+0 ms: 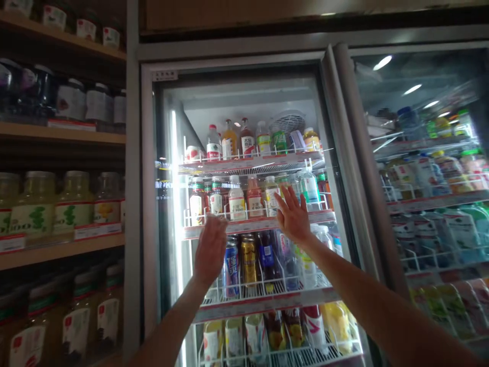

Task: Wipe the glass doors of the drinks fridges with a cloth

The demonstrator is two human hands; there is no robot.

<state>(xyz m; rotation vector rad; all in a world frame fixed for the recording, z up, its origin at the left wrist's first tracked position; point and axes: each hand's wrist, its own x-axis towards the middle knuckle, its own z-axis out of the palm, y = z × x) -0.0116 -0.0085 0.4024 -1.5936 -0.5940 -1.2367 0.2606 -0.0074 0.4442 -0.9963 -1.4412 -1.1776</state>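
Observation:
My right hand (293,216) is raised with fingers spread, in front of the second shelf of a lit drinks fridge (233,99). It overlaps a pale-capped bottle (271,196) and holds nothing. My left hand (210,251) is lifted lower and to the left, fingers stretched upward and slightly blurred. Beside it stand a blue can (231,267) and a gold can (249,261) on the third shelf. Reflections show on the glass door at the left. Whether either palm touches the glass cannot be made out.
Wooden shelves (61,250) with rows of jars and bottles run along the left. A second glass-fronted fridge (431,204) full of drinks stands at the right, past a metal door frame (344,127). Wire racks (263,295) front the fridge shelves.

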